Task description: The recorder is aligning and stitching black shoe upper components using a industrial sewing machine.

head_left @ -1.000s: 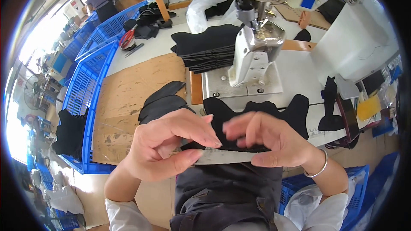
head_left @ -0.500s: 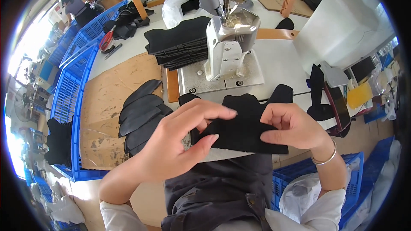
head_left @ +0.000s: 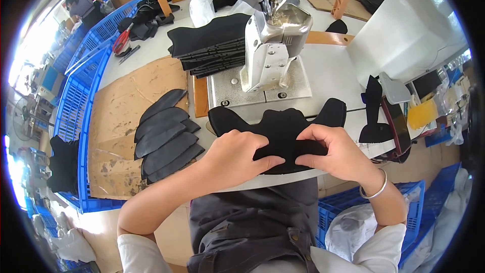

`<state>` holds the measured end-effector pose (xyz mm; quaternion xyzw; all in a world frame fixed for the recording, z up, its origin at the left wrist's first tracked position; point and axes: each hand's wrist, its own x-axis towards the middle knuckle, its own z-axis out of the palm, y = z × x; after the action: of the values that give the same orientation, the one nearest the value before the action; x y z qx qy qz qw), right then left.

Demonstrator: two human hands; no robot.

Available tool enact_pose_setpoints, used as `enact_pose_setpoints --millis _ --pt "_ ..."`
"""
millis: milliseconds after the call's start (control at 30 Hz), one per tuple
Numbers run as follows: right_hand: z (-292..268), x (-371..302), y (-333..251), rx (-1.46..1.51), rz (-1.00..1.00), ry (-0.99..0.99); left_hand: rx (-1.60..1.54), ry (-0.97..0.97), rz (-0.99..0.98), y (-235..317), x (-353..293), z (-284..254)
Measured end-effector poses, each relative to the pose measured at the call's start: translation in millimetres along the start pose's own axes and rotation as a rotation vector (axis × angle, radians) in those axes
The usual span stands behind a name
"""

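Observation:
A black cut fabric piece with two raised side lobes lies at the table's front edge, just below the sewing machine. My left hand grips its lower left part between thumb and bent fingers. On the other side my right hand, with a bangle at the wrist, pinches the lower right part the same way. Both thumbs point inward over the fabric, and the fingertips are partly hidden. Left of the machine stands a stack of black cut pieces. Dark leather-like pieces lie fanned out beside my left forearm.
A cardboard sheet covers the table's left side, bordered by blue crates. Red-handled scissors lie farther back. At right are a phone-like dark object and a yellow item. Another person works far left.
Both hands have closed on the fabric piece and come nearer each other. The piece now lies spread, with its left lobe in plain sight. The view has shifted slightly.

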<state>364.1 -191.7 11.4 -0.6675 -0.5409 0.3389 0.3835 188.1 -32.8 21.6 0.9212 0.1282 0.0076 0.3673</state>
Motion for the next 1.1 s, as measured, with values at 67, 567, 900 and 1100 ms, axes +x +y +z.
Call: enact_pose_setpoints --millis 67,567,900,1100 --pt "1.1 -0.1 -1.7 -0.047 -0.011 0.011 0.102 0.043 0.002 -1.5 -0.7 4.1" --pt "3.9 -0.8 -3.2 -0.145 -0.008 0.076 0.125 0.128 0.019 -7.6 -1.7 15.7" --pt "4.1 0.7 -6.1 -0.182 -0.017 0.065 0.201 0.144 0.040 -8.0 -2.0 17.5" --pt "7.5 7.4 -22.8 -0.332 0.004 0.012 0.243 0.148 -0.024 -3.8 -2.8 11.2"
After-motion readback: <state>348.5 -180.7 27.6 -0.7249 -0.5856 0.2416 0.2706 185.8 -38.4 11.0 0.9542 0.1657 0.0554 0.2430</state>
